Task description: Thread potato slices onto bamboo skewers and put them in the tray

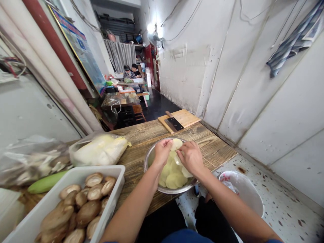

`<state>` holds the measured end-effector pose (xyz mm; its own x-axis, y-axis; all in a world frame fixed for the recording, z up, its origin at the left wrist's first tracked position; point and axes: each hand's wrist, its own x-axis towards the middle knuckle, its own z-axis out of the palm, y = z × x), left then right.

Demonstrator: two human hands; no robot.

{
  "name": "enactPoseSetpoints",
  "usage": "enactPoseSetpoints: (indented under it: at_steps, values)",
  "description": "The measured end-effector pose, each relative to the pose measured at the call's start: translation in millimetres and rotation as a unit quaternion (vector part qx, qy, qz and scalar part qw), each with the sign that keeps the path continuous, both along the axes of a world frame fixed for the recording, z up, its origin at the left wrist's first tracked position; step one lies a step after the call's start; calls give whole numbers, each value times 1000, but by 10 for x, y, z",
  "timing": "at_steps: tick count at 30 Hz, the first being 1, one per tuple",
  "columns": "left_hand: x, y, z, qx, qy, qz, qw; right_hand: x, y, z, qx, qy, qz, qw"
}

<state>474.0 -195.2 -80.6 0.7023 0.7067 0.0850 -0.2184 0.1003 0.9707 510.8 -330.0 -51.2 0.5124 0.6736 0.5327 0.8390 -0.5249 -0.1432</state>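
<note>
The left hand (162,153) has its thumb and fingers pinched on the left edge of a thin, round, pale yellow-green slice (176,144), held over the far side of a round, shiny metal bowl (167,190). The fingers of the right hand (191,157) are bent close beside the slice's right edge; the hand's back hides some fingertips, so I cannot tell how far they are closed or whether they grip anything.

A heap of similar pale slices (174,177) lies in the bowl, partly covered by both hands. The right forearm hides part of the rim.

Beyond the bowl, on the brown wood-grain table (138,148), a dark-bladed cleaver with a wooden handle (174,124) rests on a pale wooden cutting board (188,118). Thin wooden sticks (209,162) lie to the right, one running partly behind the right hand.

At left, a white plastic tray (122,173) of brown mushrooms (88,212) is cut off by the frame. Glare and folds blur the contents of the clear plastic bag (37,148) behind it.
</note>
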Motion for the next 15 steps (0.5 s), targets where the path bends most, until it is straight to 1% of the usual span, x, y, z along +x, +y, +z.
enactPoseSetpoints:
  at_steps: [3, 8, 12, 15]
  values:
    - [1, 9, 6, -1, -1, 12, 1000, 23, 131, -20, -11, 0, -15, 1000]
    - [0, -5, 44, -15, 5, 17, 1000, 18, 147, -40, -23, 2, -21, 1000]
    - [-6, -30, 62, 0, 14, 15, 1000, -13, 146, -54, -32, 2, -23, 999]
    - [0, -31, 34, 28, 19, 32, 999, -43, 164, -80, -39, -1, -25, 999]
